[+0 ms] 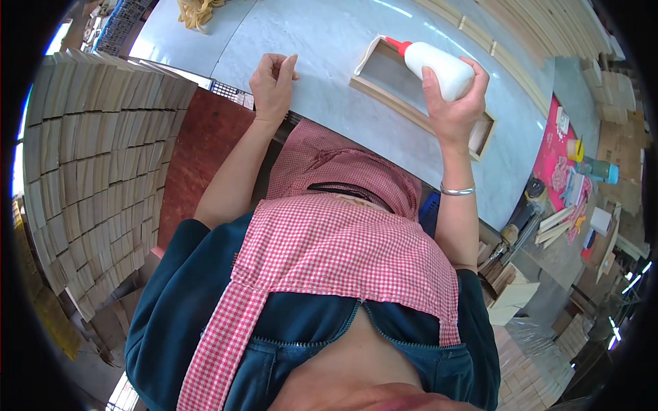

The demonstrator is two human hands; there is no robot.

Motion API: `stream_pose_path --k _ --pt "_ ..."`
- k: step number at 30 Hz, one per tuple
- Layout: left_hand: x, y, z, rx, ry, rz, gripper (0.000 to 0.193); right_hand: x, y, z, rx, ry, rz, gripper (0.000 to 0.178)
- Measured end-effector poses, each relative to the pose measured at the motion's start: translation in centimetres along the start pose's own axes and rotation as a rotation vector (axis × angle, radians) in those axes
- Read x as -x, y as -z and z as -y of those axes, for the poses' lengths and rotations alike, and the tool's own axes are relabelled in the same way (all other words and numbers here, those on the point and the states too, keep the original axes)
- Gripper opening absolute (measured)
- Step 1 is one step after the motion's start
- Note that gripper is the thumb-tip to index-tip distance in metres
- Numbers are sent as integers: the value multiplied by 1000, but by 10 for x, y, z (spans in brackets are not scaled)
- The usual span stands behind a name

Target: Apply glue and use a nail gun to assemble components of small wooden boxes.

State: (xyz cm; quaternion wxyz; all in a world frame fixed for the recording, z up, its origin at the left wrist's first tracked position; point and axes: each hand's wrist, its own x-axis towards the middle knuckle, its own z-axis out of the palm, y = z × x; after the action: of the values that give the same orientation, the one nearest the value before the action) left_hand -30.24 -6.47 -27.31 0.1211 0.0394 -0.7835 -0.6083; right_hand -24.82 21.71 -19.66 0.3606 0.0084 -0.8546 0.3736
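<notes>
Wearing my red-and-white checked apron (349, 246), left grip (274, 83) just curled in on itself by the surface's (319, 65) near edge, right grip (458, 109) wrapped round a white squeeze bottle (436, 65). Its red nozzle (397, 46) is at the far-left corner of a wooden frame (394, 103) lying flat, can't tell if they're touching. Pale wood strips (565, 31) are stacked beyond.

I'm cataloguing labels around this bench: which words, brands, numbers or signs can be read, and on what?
None can be read.
White bottle in the right hand: no print shows on its visible side.
Brown cardboard at right: any marks are too small and blurred to read.
</notes>
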Motion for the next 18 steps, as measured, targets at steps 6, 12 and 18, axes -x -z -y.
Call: stream_pose_path --k 6,12,18 --pt "0 2 4 3 -78 18 19 5 25 -2 75 -61 0 54" --pt "-2 1 8 62 -110 47 20 17 57 -13 127 -100 -38 54" --pt "-1 2 4 34 -105 52 22 29 92 -21 220 -175 -75 53"
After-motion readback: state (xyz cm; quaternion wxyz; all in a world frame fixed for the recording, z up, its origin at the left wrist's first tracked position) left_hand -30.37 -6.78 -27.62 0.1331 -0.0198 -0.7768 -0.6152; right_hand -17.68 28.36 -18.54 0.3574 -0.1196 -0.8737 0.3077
